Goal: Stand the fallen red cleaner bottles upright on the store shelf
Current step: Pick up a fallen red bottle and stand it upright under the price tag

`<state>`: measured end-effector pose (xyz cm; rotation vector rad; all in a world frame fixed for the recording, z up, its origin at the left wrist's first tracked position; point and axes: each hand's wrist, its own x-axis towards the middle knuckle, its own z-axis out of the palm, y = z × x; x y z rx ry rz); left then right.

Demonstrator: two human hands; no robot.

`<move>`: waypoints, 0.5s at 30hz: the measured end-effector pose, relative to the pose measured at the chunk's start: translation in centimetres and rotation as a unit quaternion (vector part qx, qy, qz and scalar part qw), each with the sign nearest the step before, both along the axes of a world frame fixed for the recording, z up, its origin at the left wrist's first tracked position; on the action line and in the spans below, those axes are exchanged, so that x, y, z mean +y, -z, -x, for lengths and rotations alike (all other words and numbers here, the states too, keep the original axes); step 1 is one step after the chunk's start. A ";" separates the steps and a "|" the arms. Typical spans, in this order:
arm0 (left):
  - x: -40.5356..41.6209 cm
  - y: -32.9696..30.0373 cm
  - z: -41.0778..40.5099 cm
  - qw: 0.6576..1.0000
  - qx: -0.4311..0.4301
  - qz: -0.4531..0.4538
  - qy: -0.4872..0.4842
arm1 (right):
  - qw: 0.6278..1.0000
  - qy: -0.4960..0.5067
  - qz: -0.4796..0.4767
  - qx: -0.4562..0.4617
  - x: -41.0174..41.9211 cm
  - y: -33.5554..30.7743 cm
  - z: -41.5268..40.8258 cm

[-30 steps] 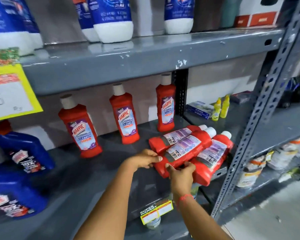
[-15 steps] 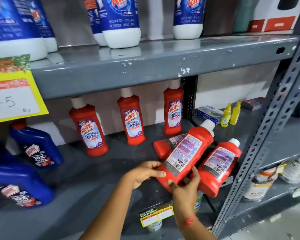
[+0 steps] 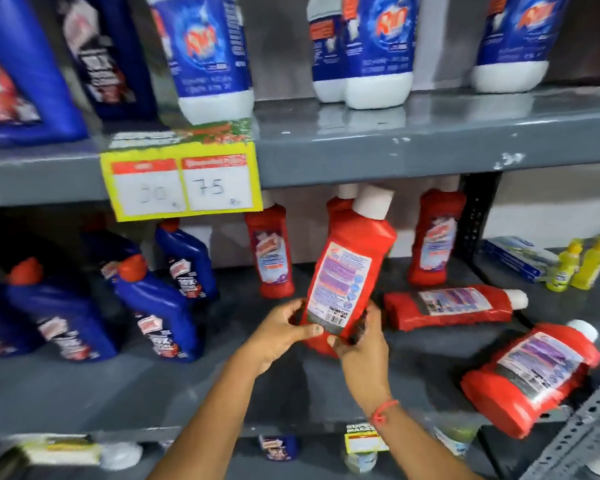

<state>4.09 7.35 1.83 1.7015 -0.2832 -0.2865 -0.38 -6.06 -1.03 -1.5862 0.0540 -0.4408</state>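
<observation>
While two red bottles are lying flat on the grey shelf [image 3: 430,368], the left hand [image 3: 284,327] and the right hand [image 3: 361,337] are both gripping the base of the held red bottle [image 3: 347,275], which is standing almost upright, leaning slightly right. Its bottom is probably touching the shelf, but the fingers are hiding it.

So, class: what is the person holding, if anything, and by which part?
A red bottle, nearly upright, gripped at its base between the left hand and right hand.
</observation>
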 end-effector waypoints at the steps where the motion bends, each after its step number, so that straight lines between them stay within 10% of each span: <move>1: 1.0 0.1 0.0 1.000 -0.013 -0.001 -0.018 | 1.000 -0.011 0.019 -0.001 0.8 -0.1 -0.5; 15: 5.9 4.3 -3.3 0.985 -0.043 -0.022 -0.166 | 0.986 -0.097 0.129 0.053 6.5 1.9 -6.6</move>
